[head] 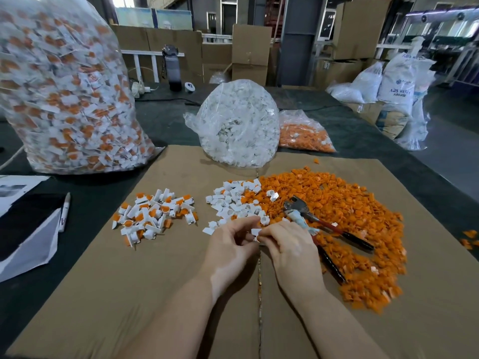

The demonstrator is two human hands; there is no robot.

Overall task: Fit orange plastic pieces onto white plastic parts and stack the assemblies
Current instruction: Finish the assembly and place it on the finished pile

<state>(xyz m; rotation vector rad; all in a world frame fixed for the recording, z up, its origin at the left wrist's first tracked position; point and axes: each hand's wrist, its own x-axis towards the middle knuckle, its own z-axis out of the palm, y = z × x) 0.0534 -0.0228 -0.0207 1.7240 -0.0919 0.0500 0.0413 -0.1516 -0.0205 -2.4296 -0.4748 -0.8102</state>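
Here, on the cardboard sheet (160, 281), left to right. Far left, off the sheet: big bag (62, 84) of assemblies. Left part of the sheet: assembled pile (153, 216). Centre: white pile (233, 200); just below it, left hand (230, 244) and right hand (287, 244) meet, both pinching one white part (256, 232). Right: orange pile (344, 224), pliers (324, 229) lying on it.

Red-handled pliers (334, 229) lie on the brown cardboard (181, 294) covering the surface. A dark water bottle (172, 67) stands far back, near cardboard boxes (250, 53). White sacks (396, 84) sit right.
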